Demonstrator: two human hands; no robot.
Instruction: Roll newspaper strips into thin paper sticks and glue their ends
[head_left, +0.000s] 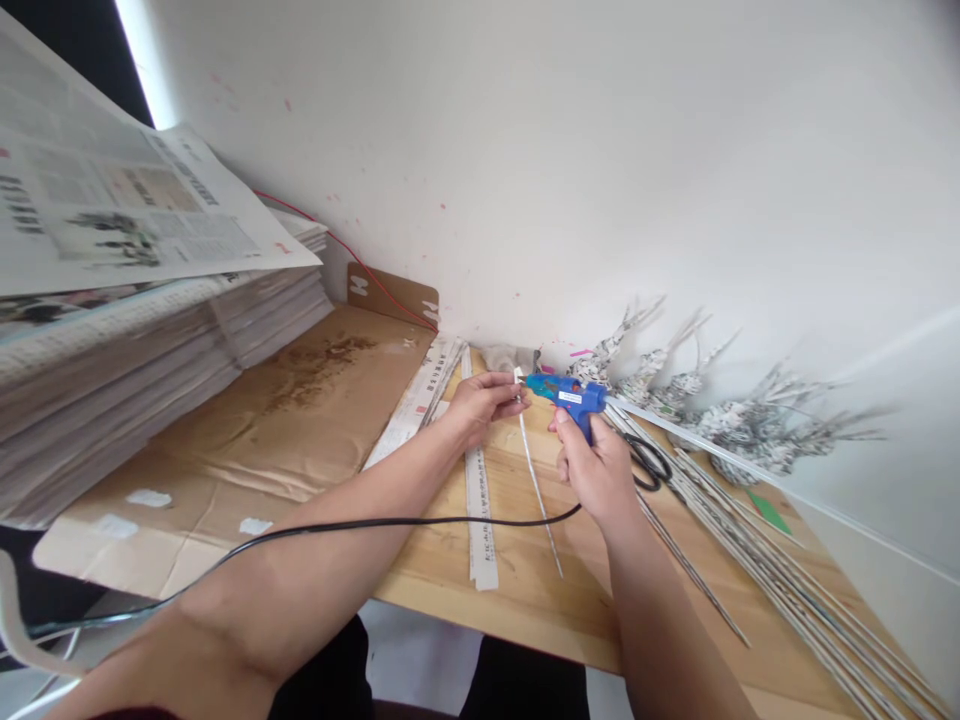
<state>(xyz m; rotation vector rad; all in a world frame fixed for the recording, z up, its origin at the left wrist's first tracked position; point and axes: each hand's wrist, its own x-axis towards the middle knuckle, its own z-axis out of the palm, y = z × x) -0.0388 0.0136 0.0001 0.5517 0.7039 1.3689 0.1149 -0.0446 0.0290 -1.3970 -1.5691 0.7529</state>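
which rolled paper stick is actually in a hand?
The thin stick whose top end the left hand pinches at the blue glue gun nozzle; the others lie untouched at right.

right hand (596, 470): grips blue glue gun (570, 397), nozzle toward left hand | left hand (484, 400): pinches top of thin paper rod (536, 480), just left of glue gun | scissors (649, 462): right of glue gun on surface (525, 590) | newspaper stack (135, 340): far left of glue gun

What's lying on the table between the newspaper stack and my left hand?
Head view: brown cardboard sheet, then cut newspaper strips between the newspaper stack and left hand.
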